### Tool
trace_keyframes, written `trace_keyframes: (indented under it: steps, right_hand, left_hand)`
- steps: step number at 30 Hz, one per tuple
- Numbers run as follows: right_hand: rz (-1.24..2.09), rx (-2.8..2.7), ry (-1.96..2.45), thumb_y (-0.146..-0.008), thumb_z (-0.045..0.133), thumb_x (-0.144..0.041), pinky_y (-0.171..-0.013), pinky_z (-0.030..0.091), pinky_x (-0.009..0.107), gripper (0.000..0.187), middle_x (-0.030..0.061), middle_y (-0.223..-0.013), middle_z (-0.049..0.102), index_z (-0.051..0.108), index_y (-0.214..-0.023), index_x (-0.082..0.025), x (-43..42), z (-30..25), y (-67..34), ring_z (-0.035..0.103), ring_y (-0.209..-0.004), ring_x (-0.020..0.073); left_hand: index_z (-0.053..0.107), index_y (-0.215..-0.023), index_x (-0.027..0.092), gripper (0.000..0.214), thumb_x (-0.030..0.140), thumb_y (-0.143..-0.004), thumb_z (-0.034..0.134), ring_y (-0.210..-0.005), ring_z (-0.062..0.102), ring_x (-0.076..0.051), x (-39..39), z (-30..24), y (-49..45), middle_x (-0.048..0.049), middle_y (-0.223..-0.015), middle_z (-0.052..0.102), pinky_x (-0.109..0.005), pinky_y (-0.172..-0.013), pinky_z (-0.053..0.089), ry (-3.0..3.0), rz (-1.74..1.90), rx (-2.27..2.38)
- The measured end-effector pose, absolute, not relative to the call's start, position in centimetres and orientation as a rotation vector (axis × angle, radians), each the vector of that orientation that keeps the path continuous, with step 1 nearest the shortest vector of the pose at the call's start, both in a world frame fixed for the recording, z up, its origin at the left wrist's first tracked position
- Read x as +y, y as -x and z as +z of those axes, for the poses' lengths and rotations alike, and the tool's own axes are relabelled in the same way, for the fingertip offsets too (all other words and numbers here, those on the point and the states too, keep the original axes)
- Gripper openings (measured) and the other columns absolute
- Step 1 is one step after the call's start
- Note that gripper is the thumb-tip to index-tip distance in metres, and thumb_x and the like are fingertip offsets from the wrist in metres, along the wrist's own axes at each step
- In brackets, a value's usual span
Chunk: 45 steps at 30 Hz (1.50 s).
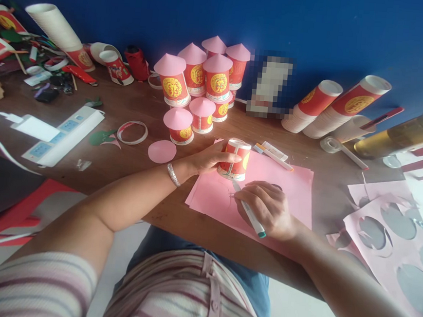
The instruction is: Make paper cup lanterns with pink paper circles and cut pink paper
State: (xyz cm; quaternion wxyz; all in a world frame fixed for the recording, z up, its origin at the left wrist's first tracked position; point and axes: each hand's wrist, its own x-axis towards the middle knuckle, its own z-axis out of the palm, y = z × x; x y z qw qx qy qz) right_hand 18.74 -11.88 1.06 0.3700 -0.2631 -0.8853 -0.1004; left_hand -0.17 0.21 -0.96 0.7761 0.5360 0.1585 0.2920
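My left hand [211,159] is wrapped round a red paper cup [235,159] standing upside down on a sheet of pink paper [289,189]. My right hand [264,206] grips a white marker with a green end [251,215], its tip touching the paper at the cup's base. A silver bracelet [173,174] sits on my left wrist.
Several red cups with pink cone tops [198,86] stand behind. A pink paper disc [162,151], tape rings [132,132] and a white power strip [64,134] lie at left. Cup stacks [334,109] lie at right, with cut-out pink sheets [392,231] at the table's right edge.
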Motion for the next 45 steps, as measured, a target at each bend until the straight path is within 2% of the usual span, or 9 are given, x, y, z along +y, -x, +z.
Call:
trace_keyframes:
  steps: [5, 9, 16, 39, 45]
  right_hand:
    - [-0.266, -2.273, 0.688, -0.092, 0.063, -0.001, -0.065, 0.059, 0.031, 0.02, 0.0013, -0.077, 0.067, 0.063, -0.105, -0.016, -11.9, 0.97, -18.81, 0.066, -0.068, 0.016]
    - [-0.263, -2.27, 0.707, -0.092, 0.061, -0.001, -0.066, 0.059, 0.031, 0.022, 0.0001, -0.077, 0.068, 0.063, -0.107, -0.018, -11.82, 1.16, -18.91, 0.066, -0.069, 0.0158]
    - [-0.315, -2.226, 0.73, -0.091, 0.067, -0.003, -0.069, 0.058, 0.03, 0.021, 0.0017, -0.078, 0.068, 0.062, -0.105, -0.016, -11.63, 1.08, -18.99, 0.065, -0.068, 0.0155]
    - [-0.237, -2.248, 0.746, -0.094, 0.062, -0.002, -0.068, 0.058, 0.032, 0.025, 0.0012, -0.08, 0.07, 0.062, -0.112, -0.019, -11.59, 1.45, -18.89, 0.068, -0.069, 0.0166]
    - [-0.259, -2.256, 0.74, -0.097, 0.06, -0.005, -0.069, 0.06, 0.032, 0.02, 0.0007, -0.08, 0.069, 0.061, -0.11, -0.02, -11.53, 1.34, -18.86, 0.067, -0.069, 0.0156]
  left_hand:
    - [0.07, -0.093, 0.014, 0.027, 0.036, -0.081, 0.081, -0.075, 0.063, -0.014, 0.2, -0.93, 0.19, -0.0045, -0.084, 0.067, -0.026, -0.068, 0.052, -1.161, 0.637, 0.352]
    - [0.069, -0.092, 0.015, 0.028, 0.036, -0.08, 0.081, -0.074, 0.062, -0.014, 0.16, -0.82, 0.21, -0.004, -0.083, 0.067, -0.027, -0.068, 0.051, -1.165, 0.641, 0.361]
    - [0.068, -0.091, 0.014, 0.028, 0.037, -0.08, 0.08, -0.074, 0.064, -0.015, 0.17, -0.89, 0.2, -0.0046, -0.081, 0.068, -0.028, -0.069, 0.052, -1.195, 0.63, 0.377]
    - [0.07, -0.084, 0.015, 0.028, 0.043, -0.081, 0.078, -0.074, 0.065, -0.017, 0.38, -1.15, 0.19, -0.0083, -0.082, 0.072, -0.03, -0.069, 0.052, -1.266, 0.618, 0.355]
    - [0.071, -0.082, 0.015, 0.026, 0.04, -0.084, 0.076, -0.073, 0.064, -0.016, 0.35, -1.1, 0.21, -0.0082, -0.082, 0.072, -0.029, -0.068, 0.051, -1.276, 0.623, 0.344]
